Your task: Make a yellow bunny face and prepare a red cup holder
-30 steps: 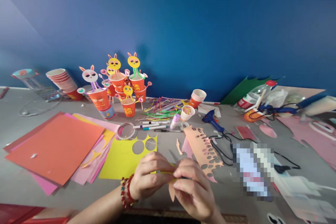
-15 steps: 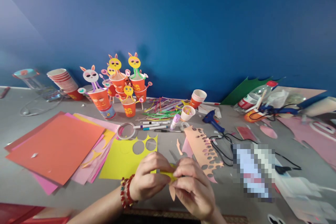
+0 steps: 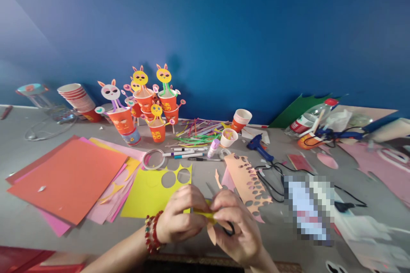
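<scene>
My left hand [image 3: 184, 217], with red beaded bracelets [image 3: 153, 231] at the wrist, is closed on the left side of a small yellow paper piece [image 3: 204, 213]. The fingers of my right hand [image 3: 240, 230] pinch its right side. A pointed peach paper piece [image 3: 212, 234] hangs just below it between my hands, against the right fingers. Through the gap in my right hand shows a black loop [image 3: 229, 229], like a scissors handle. Behind my hands lies a yellow sheet [image 3: 144, 192] with round holes. My fingers cover much of the small yellow piece.
Left lie stacked coloured sheets [image 3: 68, 179]. Paper cups with rabbit figures [image 3: 120, 121] stand behind. Markers [image 3: 188, 155], a tape roll [image 3: 153, 160], a glue stick [image 3: 213, 148] and pipe cleaners [image 3: 205, 128] lie mid-table. Right are a punched peach sheet [image 3: 245, 179], blue glue gun [image 3: 260, 148] and bottle [image 3: 312, 117].
My right fingers have shifted and parted slightly, so the black loop now shows between them. Both hands still hold the small yellow paper piece in nearly the same place.
</scene>
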Available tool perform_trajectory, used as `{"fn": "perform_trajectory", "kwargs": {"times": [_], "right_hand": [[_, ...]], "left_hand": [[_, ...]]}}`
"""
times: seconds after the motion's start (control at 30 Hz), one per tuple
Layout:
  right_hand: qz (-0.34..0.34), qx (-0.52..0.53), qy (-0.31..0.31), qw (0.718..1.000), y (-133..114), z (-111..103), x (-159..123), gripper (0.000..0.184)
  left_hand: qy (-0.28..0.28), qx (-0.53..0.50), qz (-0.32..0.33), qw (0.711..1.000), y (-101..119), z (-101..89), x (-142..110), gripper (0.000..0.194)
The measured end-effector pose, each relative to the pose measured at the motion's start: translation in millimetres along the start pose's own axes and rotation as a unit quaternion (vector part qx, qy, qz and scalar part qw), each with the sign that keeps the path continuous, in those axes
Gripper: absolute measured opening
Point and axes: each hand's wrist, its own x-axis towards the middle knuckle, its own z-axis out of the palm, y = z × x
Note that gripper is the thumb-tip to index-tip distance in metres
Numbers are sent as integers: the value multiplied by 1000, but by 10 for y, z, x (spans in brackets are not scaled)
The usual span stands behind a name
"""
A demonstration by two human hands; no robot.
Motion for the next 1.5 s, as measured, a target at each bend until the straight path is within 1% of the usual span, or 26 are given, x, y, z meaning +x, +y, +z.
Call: {"fn": "perform_trajectory", "kwargs": {"times": [0.1, 0.2, 0.27, 0.3, 0.33, 0.37, 0.4, 0.43, 0.47, 0.5, 0.53, 0.6, 0.63, 0.73, 0.8, 0.87, 0.93, 1.03, 1.1, 1.2, 1.37, 1.43, 1.5], "right_hand": [[24, -6, 1, 1000, 16, -54, -91, 44], [37, -34, -13, 999, 43, -246, -161, 56], [65, -63, -15, 996, 114, -481, -167, 54], [80, -94, -11, 992, 175, -628, -154, 46], [117, -143, 5, 983, 254, -792, -133, 37], [153, -193, 37, 968, 350, -964, -105, 30], [194, -244, 68, 948, 458, -1138, -72, 28], [238, -296, 83, 921, 576, -1305, -37, 27], [278, -358, 80, 888, 699, -1455, -2, 25], [313, -425, 58, 848, 822, -1581, 32, 24], [327, -453, 51, 828, 942, -1677, 64, 22], [344, -487, 33, 802, 1165, -1780, 123, 21], [355, -504, 25, 787, 1264, -1793, 150, 25], [383, -538, 3, 751, 1518, -1766, 222, 37], [398, -546, -8, 737, 1657, -1754, 264, 42], [401, -544, -21, 737, 1774, -1774, 299, 43], [400, -536, -31, 743, 1868, -1819, 322, 40], [408, -512, -33, 755, 1960, -1899, 323, 35], [413, -489, -22, 768, 1990, -1948, 303, 32], [409, -444, 18, 797, 1991, -2021, 269, 29], [386, -331, 135, 850, 1877, -2141, 299, 23], [380, -262, 175, 870, 1764, -2146, 334, 27], [374, -182, 191, 889, 1592, -2100, 367, 37]], "left_hand": [[1, 16, 7, 1000, 1, -7, -1, 15], [7, 25, 26, 999, 16, -25, 41, 16], [4, 22, 33, 999, 22, -34, 57, 16], [1, 20, 33, 999, 21, -36, 53, 17], [-1, 19, 31, 999, 16, -36, 40, 18], [-3, 17, 30, 999, 8, -35, 22, 19], [-6, 14, 32, 999, -3, -33, 1, 21], [-8, 11, 34, 999, -16, -31, -19, 23], [-11, 6, 36, 999, -27, -28, -37, 23], [-15, 0, 36, 999, -37, -27, -50, 24], [-17, -6, 36, 999, -44, -26, -58, 24], [-20, -13, 33, 999, -50, -26, -67, 26], [-21, -14, 31, 999, -50, -25, -69, 26], [-17, -2, 29, 999, -45, -22, -65, 25], [-10, 11, 35, 999, -37, -16, -37, 21], [4, 27, 46, 999, -22, -9, 19, 16], [20, 42, 61, 997, -2, -3, 89, 12], [37, 55, 74, 995, 15, 5, 166, 12], [37, 61, 75, 995, 9, 11, 180, 13], [35, 62, 74, 995, -15, 23, 165, 14], [40, 61, 72, 995, -48, 15, 143, 14], [39, 71, 68, 994, -49, -11, 138, 16], [35, 84, 63, 994, -42, -45, 127, 17]]}}
